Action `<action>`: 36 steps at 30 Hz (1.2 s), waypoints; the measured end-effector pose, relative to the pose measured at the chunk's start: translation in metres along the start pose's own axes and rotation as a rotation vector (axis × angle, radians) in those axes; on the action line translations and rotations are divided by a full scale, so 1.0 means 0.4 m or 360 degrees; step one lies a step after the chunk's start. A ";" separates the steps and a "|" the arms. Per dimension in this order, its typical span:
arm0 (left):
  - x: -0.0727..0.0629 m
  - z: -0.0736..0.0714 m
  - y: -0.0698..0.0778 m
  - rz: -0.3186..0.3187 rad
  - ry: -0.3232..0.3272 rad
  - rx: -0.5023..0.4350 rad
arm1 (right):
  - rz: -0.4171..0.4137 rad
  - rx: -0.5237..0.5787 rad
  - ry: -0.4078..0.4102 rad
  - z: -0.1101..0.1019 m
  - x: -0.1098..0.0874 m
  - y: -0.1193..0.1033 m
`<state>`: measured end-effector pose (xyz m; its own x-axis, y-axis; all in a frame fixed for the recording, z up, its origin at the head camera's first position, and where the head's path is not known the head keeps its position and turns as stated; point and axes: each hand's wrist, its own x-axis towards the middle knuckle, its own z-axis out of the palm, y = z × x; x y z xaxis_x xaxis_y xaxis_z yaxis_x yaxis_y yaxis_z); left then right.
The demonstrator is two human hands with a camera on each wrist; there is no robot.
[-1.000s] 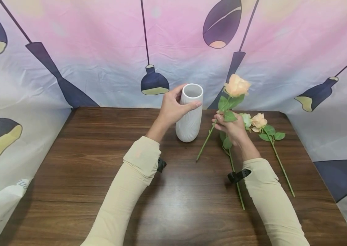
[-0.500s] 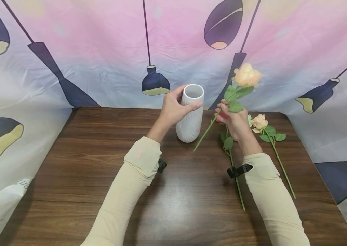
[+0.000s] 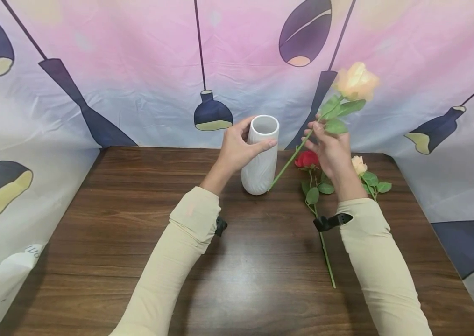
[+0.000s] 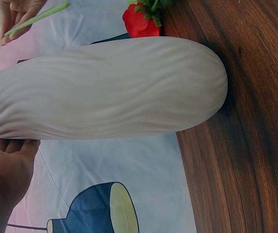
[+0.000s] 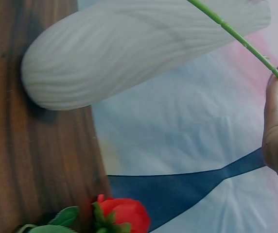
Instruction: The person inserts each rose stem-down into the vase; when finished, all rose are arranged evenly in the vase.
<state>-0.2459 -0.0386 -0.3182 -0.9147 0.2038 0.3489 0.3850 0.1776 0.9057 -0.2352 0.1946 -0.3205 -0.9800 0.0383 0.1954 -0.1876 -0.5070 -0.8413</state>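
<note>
A white ribbed vase [image 3: 259,163] stands upright near the table's back edge. My left hand [image 3: 238,144] grips it around the upper part, thumb across the front just under the rim. In my right hand [image 3: 331,147] a peach rose [image 3: 356,81] is pinched by its green stem, close below the leaves. The bloom leans up and to the right, while the stem slants down left toward the vase. In the head view the stem's lower end overlaps the vase's lower right side; it is outside the vase mouth. The right wrist view shows the stem [image 5: 236,36] crossing in front of the vase.
On the brown wooden table [image 3: 144,224], a red rose [image 3: 306,159] lies to the right of the vase, its stem toward the front. Farther right lies another peach rose [image 3: 359,165], partly hidden by the right forearm. A printed cloth [image 3: 148,70] hangs behind the table.
My right hand has risen and moved right, lifting the peach rose and its stem end higher. The red bloom has come into sight. The left hand and vase stay in place.
</note>
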 end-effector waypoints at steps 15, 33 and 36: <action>0.000 0.000 0.005 -0.0033 0.0002 -0.0004 | -0.0219 0.0344 0.0170 0.030 0.031 -0.064; -0.002 0.002 0.006 -0.0003 -0.0013 -0.0009 | -0.0374 0.0675 0.0388 0.073 0.060 -0.152; -0.003 0.000 0.004 0.0024 -0.0012 0.0003 | -0.0375 0.0698 0.0411 0.078 0.064 -0.161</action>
<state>-0.2441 -0.0387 -0.3170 -0.9079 0.2136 0.3607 0.3990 0.1761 0.8999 -0.2462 0.2015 -0.2456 -0.9097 0.3757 0.1767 -0.4123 -0.7677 -0.4906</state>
